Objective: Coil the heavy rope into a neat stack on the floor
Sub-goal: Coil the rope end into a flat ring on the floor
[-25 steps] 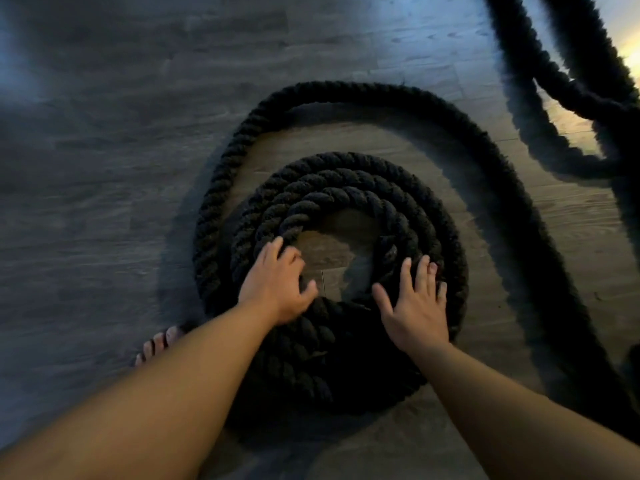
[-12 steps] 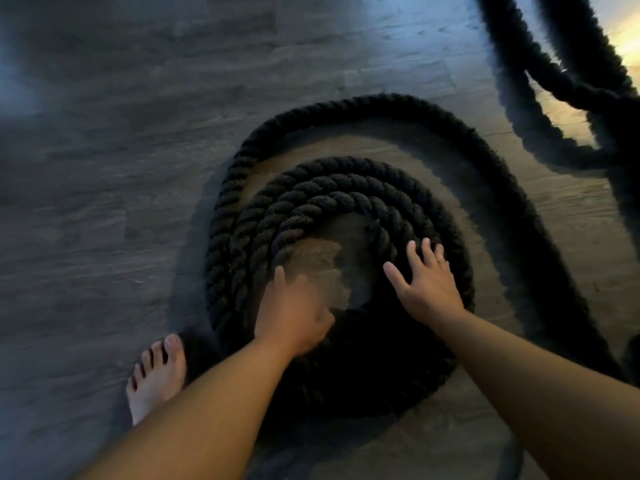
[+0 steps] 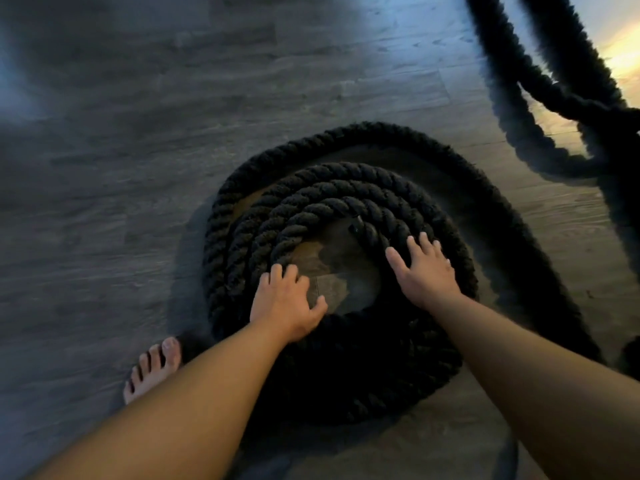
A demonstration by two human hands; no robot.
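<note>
A thick black twisted rope lies coiled in several rings on the grey wood floor, with a bare patch of floor in the coil's middle. My left hand rests on the inner ring at the near left, fingers curled over the rope. Flat on the inner rings at the right lies my right hand, fingers spread. The rope's taped end shows on the inner ring just beyond my right hand. An outer loop runs wide around the coil to the right.
More loose rope trails across the floor at the far right, crossing over itself. My bare left foot stands beside the coil's near left edge. Bright light falls on the floor at the top right.
The outer loop has drawn closer to the coil on the left and far side. My right hand slid farther along the inner rings. My left foot has stepped forward into view.
</note>
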